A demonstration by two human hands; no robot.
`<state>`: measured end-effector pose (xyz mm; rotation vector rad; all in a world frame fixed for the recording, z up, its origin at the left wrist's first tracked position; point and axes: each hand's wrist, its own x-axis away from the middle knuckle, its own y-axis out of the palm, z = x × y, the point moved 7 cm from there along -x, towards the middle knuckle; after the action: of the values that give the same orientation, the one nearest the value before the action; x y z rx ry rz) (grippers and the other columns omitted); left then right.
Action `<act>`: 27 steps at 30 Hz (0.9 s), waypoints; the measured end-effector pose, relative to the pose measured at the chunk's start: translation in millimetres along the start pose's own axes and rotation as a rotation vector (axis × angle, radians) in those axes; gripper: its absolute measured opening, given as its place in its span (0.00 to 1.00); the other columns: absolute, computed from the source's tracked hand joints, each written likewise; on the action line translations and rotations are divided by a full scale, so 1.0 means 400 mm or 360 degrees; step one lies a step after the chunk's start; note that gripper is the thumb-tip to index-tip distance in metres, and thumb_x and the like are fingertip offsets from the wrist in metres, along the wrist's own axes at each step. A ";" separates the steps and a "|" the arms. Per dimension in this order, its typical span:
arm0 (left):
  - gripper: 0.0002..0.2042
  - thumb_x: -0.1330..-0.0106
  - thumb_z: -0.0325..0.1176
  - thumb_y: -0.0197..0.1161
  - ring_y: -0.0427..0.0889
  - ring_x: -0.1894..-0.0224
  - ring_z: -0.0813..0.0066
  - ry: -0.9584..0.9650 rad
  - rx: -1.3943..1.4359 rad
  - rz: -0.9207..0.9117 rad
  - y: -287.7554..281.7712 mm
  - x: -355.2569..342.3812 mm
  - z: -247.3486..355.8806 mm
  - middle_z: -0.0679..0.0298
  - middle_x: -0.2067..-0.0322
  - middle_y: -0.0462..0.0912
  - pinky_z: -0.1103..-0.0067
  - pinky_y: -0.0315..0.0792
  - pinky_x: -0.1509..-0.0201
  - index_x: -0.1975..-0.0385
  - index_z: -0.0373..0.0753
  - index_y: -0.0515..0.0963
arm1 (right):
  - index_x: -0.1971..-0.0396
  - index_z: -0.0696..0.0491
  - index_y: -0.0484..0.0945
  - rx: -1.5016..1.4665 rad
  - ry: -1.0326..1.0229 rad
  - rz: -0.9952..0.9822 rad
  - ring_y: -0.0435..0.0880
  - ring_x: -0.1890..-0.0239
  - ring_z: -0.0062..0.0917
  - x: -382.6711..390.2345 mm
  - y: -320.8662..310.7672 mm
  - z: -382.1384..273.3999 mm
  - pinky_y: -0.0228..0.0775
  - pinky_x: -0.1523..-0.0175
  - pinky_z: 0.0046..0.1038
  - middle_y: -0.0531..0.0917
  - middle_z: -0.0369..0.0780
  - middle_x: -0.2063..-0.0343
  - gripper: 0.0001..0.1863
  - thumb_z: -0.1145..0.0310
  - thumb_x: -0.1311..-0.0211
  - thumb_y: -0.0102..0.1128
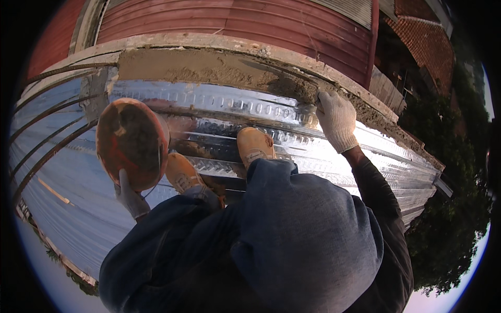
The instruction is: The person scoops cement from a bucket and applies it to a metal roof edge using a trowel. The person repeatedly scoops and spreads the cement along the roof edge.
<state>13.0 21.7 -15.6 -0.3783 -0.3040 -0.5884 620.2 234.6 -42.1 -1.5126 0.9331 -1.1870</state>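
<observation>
mortar work on a concrete ledge (193, 38), apparently partway along. the mortar (182, 65), a grey-brown, damp-looking paste, lies fairly flat at left, along the foot of the red ribbed wall (235, 21); near the right hand (336, 117) it turns lumpy, and farther right a narrow, crumbly strip seems left to be smoothed. the right hand's fingers, in a pale knit glove, are curled at the mortar's edge; whether they clasp a tool cannot be told. the left hand (130, 197), also gloved, grips the near rim of a round orange-red bucket (108, 151), tilted, its inside coated dark grey. below the ledge: shiny, ridged, embossed metal sheets (209, 96), tan shoes (255, 143) and, at left, rusty steel bars (78, 67).
</observation>
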 end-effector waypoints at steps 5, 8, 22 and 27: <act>0.33 0.21 0.43 0.75 0.84 0.31 0.62 -0.0012 -0.0037 0.0006 -0.023 -0.013 -0.012 0.54 0.30 0.82 0.68 0.82 0.32 0.22 0.34 0.74 | 0.55 0.51 0.83 0.0008 -0.0095 -0.0033 0.89 0.58 0.48 -0.047 -0.007 -0.057 0.82 0.52 0.49 0.86 0.45 0.60 0.10 0.66 0.34 0.70; 0.30 0.21 0.41 0.75 0.86 0.35 0.61 0.0011 -0.0030 0.0055 -0.007 -0.008 -0.006 0.53 0.33 0.84 0.67 0.82 0.32 0.25 0.32 0.77 | 0.53 0.52 0.82 -0.0039 -0.0165 -0.0179 0.89 0.57 0.46 -0.001 0.014 -0.079 0.81 0.51 0.49 0.86 0.44 0.57 0.13 0.67 0.33 0.72; 0.31 0.21 0.41 0.75 0.84 0.32 0.64 -0.0005 -0.0022 -0.0001 0.003 -0.001 0.002 0.55 0.31 0.82 0.70 0.82 0.33 0.24 0.33 0.75 | 0.54 0.50 0.83 0.0041 -0.0078 -0.0285 0.92 0.58 0.42 0.115 -0.019 -0.044 0.86 0.53 0.45 0.87 0.42 0.62 0.11 0.68 0.35 0.73; 0.30 0.21 0.39 0.74 0.86 0.36 0.66 -0.0022 0.0012 0.0074 -0.020 0.000 -0.011 0.56 0.34 0.85 0.71 0.82 0.36 0.25 0.32 0.76 | 0.56 0.52 0.83 0.0160 0.0006 -0.0217 0.90 0.61 0.42 0.123 -0.001 0.056 0.83 0.55 0.45 0.88 0.42 0.60 0.10 0.68 0.32 0.73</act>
<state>8.8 13.7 -17.5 -0.3810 -0.3099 -0.5393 653.3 193.3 -31.6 -1.5124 0.7707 -1.3150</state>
